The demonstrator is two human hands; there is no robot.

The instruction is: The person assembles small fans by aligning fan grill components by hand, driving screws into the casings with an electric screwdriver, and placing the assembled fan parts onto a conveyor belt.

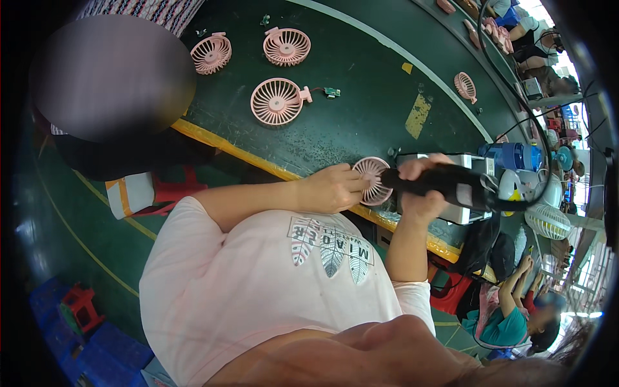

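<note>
The pink fan [373, 192] sits at the near edge of the tabletop [361, 77], before the person's chest. The left hand [332, 188] pinches it with bent fingers; the right hand [423, 204] has its fingers wrapped round a black tool [461, 187], whose narrow end points at the fan's face. Whether the two touch cannot be told from here.

Handling (judged): the fan is probably light and stiff, somewhat slippery, with thin ribs liable to crack; the outer rim offers the safest hold. The tool looks heavier and is best held by its thick barrel.

Surroundings: to the left lies a second fan [276, 102], with a green board [332, 93] wired to it; beyond are a third fan [287, 46] and a fourth fan [211, 53]. A white case [459, 215] beside the tool crowds the right hand, and a cable [523, 205] curves from the tool's rear. A co-worker [116, 80] occupies the left.
</note>
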